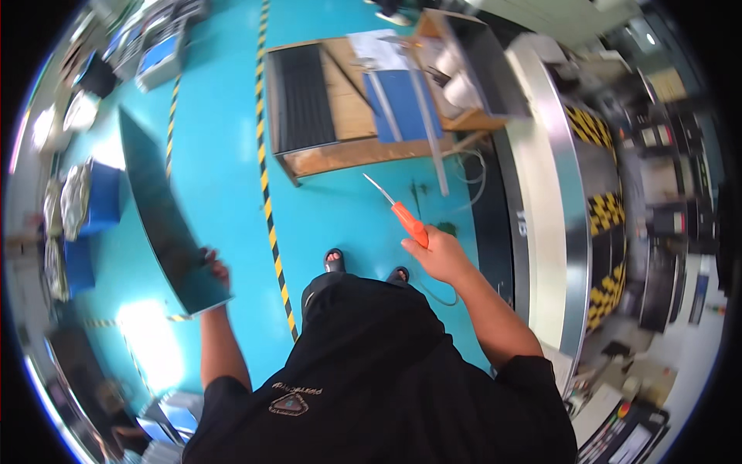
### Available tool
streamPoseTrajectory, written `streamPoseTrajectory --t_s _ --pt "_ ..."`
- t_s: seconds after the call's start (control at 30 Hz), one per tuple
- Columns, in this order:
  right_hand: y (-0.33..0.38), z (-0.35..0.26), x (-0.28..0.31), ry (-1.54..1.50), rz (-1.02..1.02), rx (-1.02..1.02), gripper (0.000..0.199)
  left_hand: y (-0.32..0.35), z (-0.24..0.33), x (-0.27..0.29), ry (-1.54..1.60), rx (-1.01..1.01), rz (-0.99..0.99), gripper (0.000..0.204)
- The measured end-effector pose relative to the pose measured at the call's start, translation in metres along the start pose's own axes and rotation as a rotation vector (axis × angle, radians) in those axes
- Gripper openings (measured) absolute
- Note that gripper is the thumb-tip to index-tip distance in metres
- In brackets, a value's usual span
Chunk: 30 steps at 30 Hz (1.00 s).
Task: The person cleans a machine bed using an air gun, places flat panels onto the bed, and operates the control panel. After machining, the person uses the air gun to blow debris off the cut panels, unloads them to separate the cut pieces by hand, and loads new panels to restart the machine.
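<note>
My left hand point(216, 267) is closed on a long, dark, shiny metal sheet point(161, 216), gripping it close to its lower end. The sheet stands tilted out to my left, and part of the grip is hidden or blurred. In my right hand point(442, 255) is a screwdriver point(410, 224) with an orange handle and a thin silver shaft. Its tip points forward and to the left, away from the sheet. A wide gap lies between the two hands.
Ahead stands a wooden workbench point(346, 73) with a stack of dark strips point(303, 97), a blue mat point(410, 100) and long metal strips. A wooden box point(473, 117) adjoins it. To my right runs a large machine point(568, 232). Blue bins point(100, 197) line the left side.
</note>
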State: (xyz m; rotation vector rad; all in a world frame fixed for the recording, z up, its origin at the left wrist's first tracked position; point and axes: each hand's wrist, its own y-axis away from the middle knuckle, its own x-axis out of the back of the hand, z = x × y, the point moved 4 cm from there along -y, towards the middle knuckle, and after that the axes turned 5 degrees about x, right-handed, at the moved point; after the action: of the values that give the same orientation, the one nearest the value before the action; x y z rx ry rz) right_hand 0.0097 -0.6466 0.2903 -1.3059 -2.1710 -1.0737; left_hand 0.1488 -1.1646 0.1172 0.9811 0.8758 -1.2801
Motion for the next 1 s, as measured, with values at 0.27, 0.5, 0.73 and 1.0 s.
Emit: streamPoseTrajectory --t_s 0.27,0.5,0.73,1.0 --pt "0.096 0.182 -0.03 0.08 -0.136 -0.26 0.05 0.075 0.039 0.03 -0.699 0.06 0.743 0.034" --pt "0.188 0.317 -0.044 0.036 -0.034 -0.389 0.049 0.067 -0.14 0.071 -0.599 0.375 1.178 0.019" --pt "0.239 0.388 -0.021 0.029 0.044 -0.524 0.047 -0.05 -0.338 0.014 -0.712 0.685 1.037 0.023" --pt "0.253 0.415 -0.002 -0.156 0.202 -0.824 0.043 -0.209 -0.451 0.0 -0.702 0.689 0.667 0.027"
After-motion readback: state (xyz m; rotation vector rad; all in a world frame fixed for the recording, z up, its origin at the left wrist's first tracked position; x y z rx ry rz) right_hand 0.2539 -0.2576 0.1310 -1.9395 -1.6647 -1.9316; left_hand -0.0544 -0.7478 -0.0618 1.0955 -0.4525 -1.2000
